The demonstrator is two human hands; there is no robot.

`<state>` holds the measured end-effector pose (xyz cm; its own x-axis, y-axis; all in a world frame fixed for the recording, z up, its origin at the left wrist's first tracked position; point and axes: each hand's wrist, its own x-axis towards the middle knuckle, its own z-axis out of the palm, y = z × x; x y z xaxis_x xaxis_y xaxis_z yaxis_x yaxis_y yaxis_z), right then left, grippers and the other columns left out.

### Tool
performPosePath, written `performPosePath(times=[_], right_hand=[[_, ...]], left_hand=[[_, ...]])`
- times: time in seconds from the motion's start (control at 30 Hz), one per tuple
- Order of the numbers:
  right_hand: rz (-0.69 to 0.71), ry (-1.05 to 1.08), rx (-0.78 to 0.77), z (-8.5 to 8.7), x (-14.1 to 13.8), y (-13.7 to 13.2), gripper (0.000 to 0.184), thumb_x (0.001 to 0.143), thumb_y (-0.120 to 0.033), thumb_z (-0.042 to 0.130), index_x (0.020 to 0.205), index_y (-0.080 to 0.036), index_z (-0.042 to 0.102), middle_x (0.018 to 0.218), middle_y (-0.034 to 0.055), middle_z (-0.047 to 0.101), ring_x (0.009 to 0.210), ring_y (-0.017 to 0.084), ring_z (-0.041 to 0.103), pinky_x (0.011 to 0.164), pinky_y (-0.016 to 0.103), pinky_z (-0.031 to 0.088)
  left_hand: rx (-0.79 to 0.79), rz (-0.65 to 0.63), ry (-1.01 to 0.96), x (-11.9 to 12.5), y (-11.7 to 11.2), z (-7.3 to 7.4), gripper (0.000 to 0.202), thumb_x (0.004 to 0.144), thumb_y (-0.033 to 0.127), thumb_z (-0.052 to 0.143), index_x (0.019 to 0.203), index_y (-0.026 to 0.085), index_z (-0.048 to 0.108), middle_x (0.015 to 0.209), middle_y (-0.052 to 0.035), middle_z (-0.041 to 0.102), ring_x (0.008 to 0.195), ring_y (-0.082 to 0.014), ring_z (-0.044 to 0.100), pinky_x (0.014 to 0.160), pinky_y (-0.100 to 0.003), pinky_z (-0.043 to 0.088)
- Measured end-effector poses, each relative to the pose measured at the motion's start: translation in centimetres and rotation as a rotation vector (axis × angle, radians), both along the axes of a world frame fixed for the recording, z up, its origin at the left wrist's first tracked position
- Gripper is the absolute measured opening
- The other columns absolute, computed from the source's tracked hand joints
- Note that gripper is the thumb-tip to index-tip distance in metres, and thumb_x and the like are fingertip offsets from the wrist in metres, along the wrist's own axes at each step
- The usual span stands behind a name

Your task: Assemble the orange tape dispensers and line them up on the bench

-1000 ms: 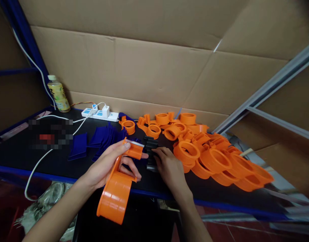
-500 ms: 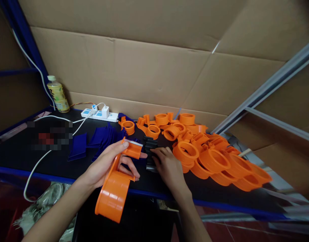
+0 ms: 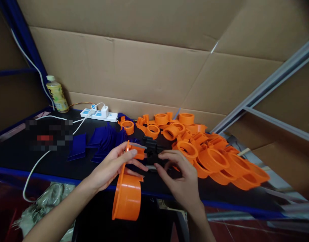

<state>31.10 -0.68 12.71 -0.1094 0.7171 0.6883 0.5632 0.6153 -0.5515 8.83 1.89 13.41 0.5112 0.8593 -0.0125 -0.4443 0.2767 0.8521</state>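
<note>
An orange tape dispenser (image 3: 127,198) is in my left hand (image 3: 116,163), gripped near its cutter end with the round tape ring hanging below. My right hand (image 3: 181,171) is closed in a pinch on a small dark plastic piece (image 3: 153,159), close to the dispenser's cutter end. The fingers and the dark background hide much of that piece's shape. Behind it, a row of black plastic parts (image 3: 149,143) lies on the black tabletop (image 3: 55,164).
Many orange tape dispensers (image 3: 215,159) are piled at the right. Blue flat pieces (image 3: 100,139) lie to the left. A white power strip (image 3: 99,114) with cables and a yellow-labelled bottle (image 3: 57,94) stand by the cardboard wall (image 3: 144,67).
My left hand has shifted right and turned the tape dispenser. My right hand has drawn back from the row of black parts with a dark piece in its fingertips.
</note>
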Motion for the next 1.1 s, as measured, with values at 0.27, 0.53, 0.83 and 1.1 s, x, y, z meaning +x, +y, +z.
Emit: performPosePath(times=[0.27,0.53,0.83,1.1], right_hand=[[-0.040,-0.104,0.120,0.4,-1.8,-1.3,0.030,0.090,-0.009,0.068,0.115,-0.026,0.073,0.106,0.0053,0.063,0.090,0.015,0.066,0.072,0.028,0.057],[-0.095,-0.147,0.203,-0.5,-3.3,-1.8,0.039,0.091,-0.001,0.063,0.124,-0.022,0.069,0.111,0.0074,0.064,0.098,0.015,0.067,0.086,0.029,0.059],[0.088,-0.195,0.198,-0.7,-3.1,-1.6,0.054,0.092,0.002,0.057,0.138,-0.025,0.058,0.138,0.0088,0.061,0.126,0.020,0.060,0.103,0.036,0.054],[-0.079,-0.426,0.018,-2.3,-2.2,1.9,0.027,0.097,-0.014,0.058,0.120,-0.023,0.069,0.121,0.0062,0.073,0.124,0.027,0.058,0.103,0.048,0.048]], left_hand=[[0.041,-0.086,0.043,1.6,-0.7,-0.9,0.032,0.092,0.033,0.069,0.118,0.016,0.059,0.100,-0.0090,0.070,0.084,-0.0233,0.075,0.077,-0.042,0.064],[0.056,0.000,0.054,2.0,-1.1,-1.3,0.033,0.089,0.032,0.072,0.118,0.019,0.061,0.107,-0.0066,0.069,0.090,-0.0196,0.072,0.078,-0.034,0.064],[-0.084,0.109,-0.073,1.3,-0.8,-0.5,0.025,0.088,0.031,0.071,0.107,0.017,0.063,0.082,-0.0037,0.072,0.069,-0.0184,0.072,0.065,-0.032,0.064],[-0.262,0.146,-0.180,-1.9,0.2,1.2,0.045,0.094,0.043,0.056,0.110,0.004,0.071,0.068,-0.0081,0.070,0.053,-0.0171,0.067,0.066,-0.035,0.064]])
